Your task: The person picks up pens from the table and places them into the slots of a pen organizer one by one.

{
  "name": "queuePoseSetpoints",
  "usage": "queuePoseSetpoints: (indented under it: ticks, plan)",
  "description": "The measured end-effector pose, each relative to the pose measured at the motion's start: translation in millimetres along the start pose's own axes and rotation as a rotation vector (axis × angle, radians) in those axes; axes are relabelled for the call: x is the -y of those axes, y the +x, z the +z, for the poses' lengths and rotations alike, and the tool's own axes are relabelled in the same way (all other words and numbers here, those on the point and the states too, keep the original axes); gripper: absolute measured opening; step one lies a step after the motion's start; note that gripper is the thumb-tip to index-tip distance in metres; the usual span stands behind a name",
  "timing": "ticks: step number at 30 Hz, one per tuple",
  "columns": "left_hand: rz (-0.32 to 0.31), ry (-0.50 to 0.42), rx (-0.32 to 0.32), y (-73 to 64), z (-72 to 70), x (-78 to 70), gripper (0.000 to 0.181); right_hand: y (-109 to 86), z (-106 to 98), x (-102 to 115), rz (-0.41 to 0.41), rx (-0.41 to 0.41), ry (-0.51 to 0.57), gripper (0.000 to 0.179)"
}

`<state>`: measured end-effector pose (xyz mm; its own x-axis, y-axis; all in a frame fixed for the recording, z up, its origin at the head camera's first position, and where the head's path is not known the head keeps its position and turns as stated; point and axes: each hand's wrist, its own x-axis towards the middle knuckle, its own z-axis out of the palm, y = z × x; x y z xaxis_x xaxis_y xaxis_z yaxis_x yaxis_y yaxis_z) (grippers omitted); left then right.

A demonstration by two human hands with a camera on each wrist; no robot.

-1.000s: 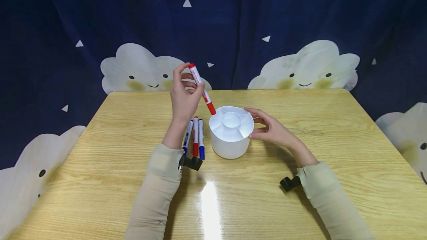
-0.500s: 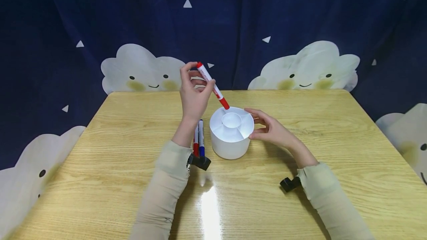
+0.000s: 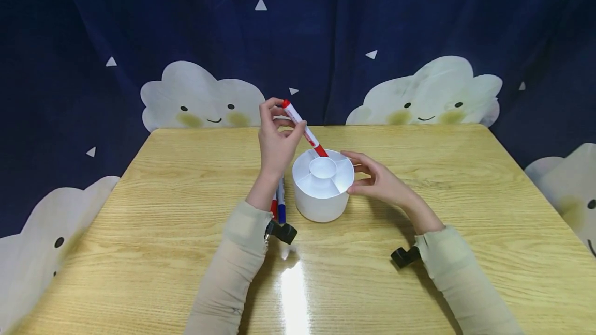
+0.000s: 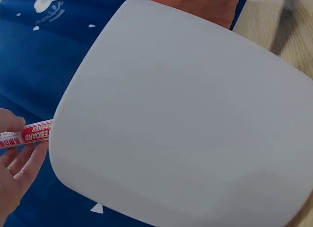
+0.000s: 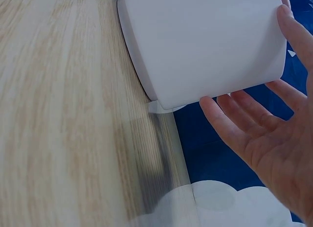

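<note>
My left hand (image 3: 277, 143) pinches a red-capped whiteboard marker (image 3: 294, 115) between thumb and fingers, tilted with its lower red end at the far inside of a white round desk organizer (image 3: 321, 207). The organizer stands upright, with a round cup in the middle and dividers around it. In the left wrist view the organizer's wall (image 4: 181, 114) hides the marker's lower end, while printing shows on its barrel (image 4: 36, 132). My right hand (image 3: 379, 180) grips the organizer's right side, thumb at the near rim and fingers behind. The right wrist view shows those fingertips (image 5: 208, 103) at its wall.
Left of the organizer, a blue marker (image 3: 281, 200) and a red marker (image 3: 273, 208) lie on the wooden table (image 3: 139, 231), partly hidden by my left forearm. A dark blue curtain (image 3: 298, 30) with clouds hangs behind the table's far edge.
My left hand has moved right, bringing the marker from the organizer's left rim to the far inside, and has lowered it in the last half second. My right hand stays on the organizer.
</note>
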<state>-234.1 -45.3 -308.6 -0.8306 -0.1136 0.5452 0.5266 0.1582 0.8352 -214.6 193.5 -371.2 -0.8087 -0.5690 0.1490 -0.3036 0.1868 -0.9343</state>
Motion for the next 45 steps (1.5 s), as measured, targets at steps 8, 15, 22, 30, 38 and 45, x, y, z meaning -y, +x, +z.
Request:
queuePoseSetpoints:
  ticks: [8,15,22,30,38,45]
  plan:
    - [-0.001,0.001,0.029,-5.1,1.2,8.6,0.049,-1.3,1,1,-0.002,-0.002,0.006,0.075]
    - [-0.045,0.003,0.067,-10.2,2.8,11.2,0.045,-1.5,1,1,-0.004,-0.005,0.013,0.075]
    - [-0.087,0.009,0.105,-15.3,2.7,17.2,0.043,-1.2,2,-1,-0.002,0.001,0.007,0.074]
    - [-0.117,0.016,0.138,-18.4,4.6,23.2,0.043,-1.5,2,0,-0.002,-0.012,0.003,0.075]
    - [-0.158,0.011,0.152,-19.5,6.4,25.9,0.042,-1.8,3,0,0.005,-0.003,0.004,0.075]
    - [-0.131,0.061,0.164,-21.1,6.8,26.3,0.035,-1.7,2,0,0.007,-0.010,0.009,0.075]
